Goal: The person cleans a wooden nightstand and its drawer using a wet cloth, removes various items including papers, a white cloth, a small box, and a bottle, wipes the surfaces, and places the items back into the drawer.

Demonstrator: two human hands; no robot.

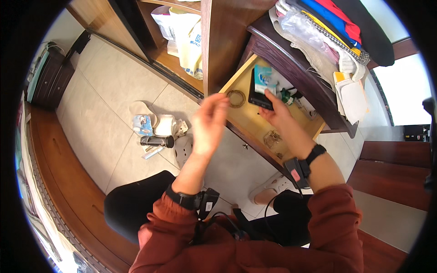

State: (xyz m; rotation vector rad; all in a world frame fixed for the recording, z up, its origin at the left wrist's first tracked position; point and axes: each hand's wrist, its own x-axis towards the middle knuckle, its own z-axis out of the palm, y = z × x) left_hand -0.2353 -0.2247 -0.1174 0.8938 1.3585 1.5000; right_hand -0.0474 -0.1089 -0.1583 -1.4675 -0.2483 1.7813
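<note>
My right hand is over a pulled-out drawer, its thumb on the near end of a flat black case and its fingers curled beneath. A teal and white packet lies against the top of the case. My left hand is raised just left of the drawer's edge; its fingers are bent and smeared by motion, and I see nothing in them. Beside those fingertips, a brownish ring-shaped coil lies in the drawer. A green item and a small clear bag are in there too.
Folded clothes and papers sit on the dark cabinet top. On the tiled floor at left are a blue and white packet, a black cylinder and several pale items. An open wardrobe holds bags. A wooden bed edge runs along the left.
</note>
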